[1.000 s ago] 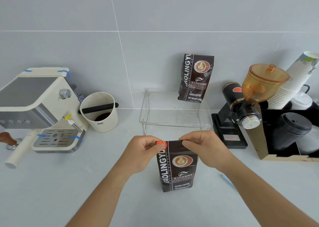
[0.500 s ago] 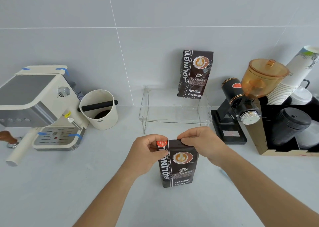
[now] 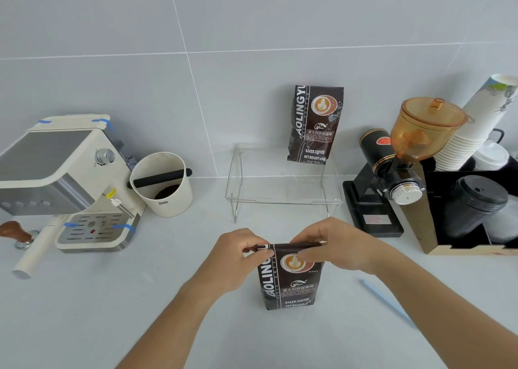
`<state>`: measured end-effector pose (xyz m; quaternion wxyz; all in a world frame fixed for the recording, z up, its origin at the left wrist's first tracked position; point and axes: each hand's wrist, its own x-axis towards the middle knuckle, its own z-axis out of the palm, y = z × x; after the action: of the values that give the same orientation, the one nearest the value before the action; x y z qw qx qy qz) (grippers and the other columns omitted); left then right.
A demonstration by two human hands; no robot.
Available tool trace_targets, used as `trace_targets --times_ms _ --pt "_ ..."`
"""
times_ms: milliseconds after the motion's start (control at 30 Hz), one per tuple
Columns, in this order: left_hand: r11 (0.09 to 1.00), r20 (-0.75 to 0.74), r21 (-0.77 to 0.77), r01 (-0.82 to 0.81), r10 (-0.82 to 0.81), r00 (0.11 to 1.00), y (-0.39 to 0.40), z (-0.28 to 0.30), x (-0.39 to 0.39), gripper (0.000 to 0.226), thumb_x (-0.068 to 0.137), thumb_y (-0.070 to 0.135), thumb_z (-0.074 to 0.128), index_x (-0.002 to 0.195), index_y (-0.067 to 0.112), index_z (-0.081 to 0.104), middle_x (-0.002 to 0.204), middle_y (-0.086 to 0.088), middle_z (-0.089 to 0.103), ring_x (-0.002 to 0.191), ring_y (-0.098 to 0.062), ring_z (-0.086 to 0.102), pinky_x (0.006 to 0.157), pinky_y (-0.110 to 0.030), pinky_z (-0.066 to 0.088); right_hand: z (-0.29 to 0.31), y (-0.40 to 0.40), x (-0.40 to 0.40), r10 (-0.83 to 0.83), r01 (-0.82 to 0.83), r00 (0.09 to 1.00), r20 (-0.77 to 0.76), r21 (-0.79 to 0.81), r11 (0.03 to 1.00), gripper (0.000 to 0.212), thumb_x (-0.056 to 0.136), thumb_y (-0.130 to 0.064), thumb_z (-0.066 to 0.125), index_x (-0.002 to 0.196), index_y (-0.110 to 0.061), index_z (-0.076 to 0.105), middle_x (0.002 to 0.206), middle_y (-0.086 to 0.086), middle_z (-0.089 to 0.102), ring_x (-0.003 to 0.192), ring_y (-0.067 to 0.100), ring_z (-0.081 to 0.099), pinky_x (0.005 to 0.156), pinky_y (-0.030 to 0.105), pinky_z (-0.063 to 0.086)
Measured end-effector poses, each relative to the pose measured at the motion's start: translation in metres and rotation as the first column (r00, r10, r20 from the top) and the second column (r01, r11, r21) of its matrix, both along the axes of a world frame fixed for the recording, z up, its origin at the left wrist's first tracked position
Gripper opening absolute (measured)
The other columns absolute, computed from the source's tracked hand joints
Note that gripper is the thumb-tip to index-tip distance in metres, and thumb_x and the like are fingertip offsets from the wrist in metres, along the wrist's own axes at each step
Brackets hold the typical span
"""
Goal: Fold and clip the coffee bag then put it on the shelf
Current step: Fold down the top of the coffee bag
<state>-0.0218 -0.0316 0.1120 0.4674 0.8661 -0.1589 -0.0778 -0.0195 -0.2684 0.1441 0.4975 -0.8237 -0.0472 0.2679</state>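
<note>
Dark bag (image 3: 291, 281): stands upright on the bench (image 3: 168, 298), near the front edge, just before the shelf; top edge folded over flat.
Left hand (image 3: 238, 253): pinches the bag's top left corner between thumb and fingers.
Right hand (image 3: 333, 246): grips the folded top at the right, fingers curled over the fold, thumb on the bag's front.
Clip: cannot tell where it is; nothing of it shows between the fingers.
Shelf (image 3: 283, 200): clear acrylic, on thin legs against the wall, behind the hands.
Second bag (image 3: 315, 123): same print, upright on the shelf's back right corner, leaning on the tiled wall.
Espresso machine (image 3: 64, 178): cream, far left, with blue tape tabs.
Knock box (image 3: 162, 185): white, between the machine and the shelf, black bar across its mouth.
Grinder (image 3: 398, 167): black with an amber hopper, right of the shelf.
Cups (image 3: 473, 127): paper stack, tilted, far right; black lids below.
</note>
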Motion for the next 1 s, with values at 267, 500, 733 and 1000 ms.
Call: trace_targets --times_ms 267,500,733,1000 --pt "1.0 0.047 0.007 0.029 -0.029 0.998 -0.003 0.003 0.006 0.009 0.083 0.016 0.073 0.085 0.023 0.078 0.077 0.012 0.072 0.078 0.001 0.066 0.065 -0.003 0.042 -0.017 -0.006 -0.011 0.031 0.025 0.918 0.395 -0.137 0.99 0.009 0.086 -0.021 0.07 0.089 -0.024 0.079 0.082 -0.01 0.078 0.073 0.003 0.069 0.072 0.034 0.057" --pt "0.99 0.042 0.059 0.125 -0.128 0.991 0.004 0.007 0.015 0.028 0.086 0.014 0.071 0.092 0.041 0.069 0.093 0.024 0.071 0.085 0.0 0.069 0.076 -0.01 0.05 -0.015 -0.021 -0.009 0.218 -0.123 0.813 0.54 -0.208 0.97 0.017 0.093 -0.019 0.063 0.104 -0.019 0.077 0.093 -0.007 0.08 0.083 0.008 0.071 0.069 0.018 0.054" --pt "0.994 0.07 0.054 0.099 -0.102 0.992 0.005 0.002 0.018 0.012 0.086 0.014 0.071 0.088 0.024 0.077 0.09 0.022 0.074 0.083 -0.002 0.07 0.075 -0.017 0.053 -0.022 -0.032 -0.012 0.063 0.016 0.785 0.616 -0.122 0.992 0.009 0.087 -0.015 0.071 0.089 -0.013 0.08 0.081 -0.003 0.08 0.073 0.012 0.071 0.063 0.021 0.054" --pt "0.997 0.093 0.037 0.069 -0.072 0.993 0.002 0.0 0.014 0.014 0.084 0.012 0.073 0.084 0.025 0.078 0.088 0.021 0.074 0.083 -0.001 0.07 0.073 -0.011 0.05 -0.027 -0.04 -0.021 -0.076 0.098 0.865 0.496 -0.019 0.995 0.013 0.084 -0.016 0.074 0.096 -0.015 0.08 0.09 -0.006 0.08 0.084 0.002 0.073 0.076 0.014 0.056"
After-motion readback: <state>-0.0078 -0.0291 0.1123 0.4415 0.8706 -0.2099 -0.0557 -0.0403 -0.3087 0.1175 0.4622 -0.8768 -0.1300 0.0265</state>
